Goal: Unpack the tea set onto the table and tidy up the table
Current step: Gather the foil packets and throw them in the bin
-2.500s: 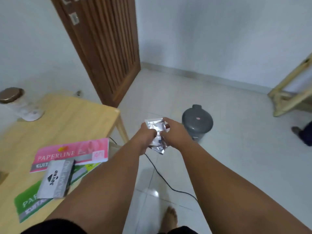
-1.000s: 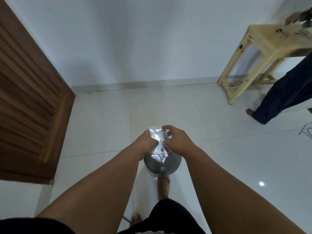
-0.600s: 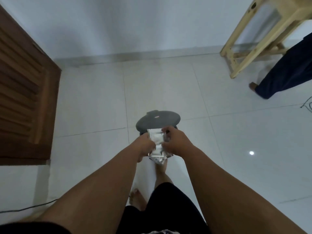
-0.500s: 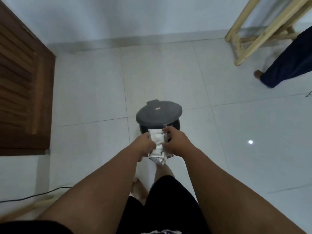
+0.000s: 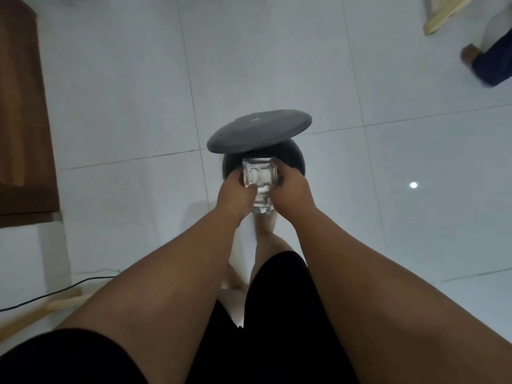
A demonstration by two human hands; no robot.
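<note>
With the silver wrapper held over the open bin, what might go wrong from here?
1. The lid is only part-raised and overhangs the bin; the silver wrapper may catch on it and land on the tiled floor.
2. Both the left hand and right hand pinch it; uneven release may flick it aside.
3. The lid's prop is unseen; it may drop.

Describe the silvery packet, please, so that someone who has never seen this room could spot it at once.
Find the round grey bin on the white tiled floor, its lid tilted up. At its near rim, the left hand and right hand pinch a small packet between them. It is the only shiny, crinkled foil thing here, bright against the dark bin.
</note>
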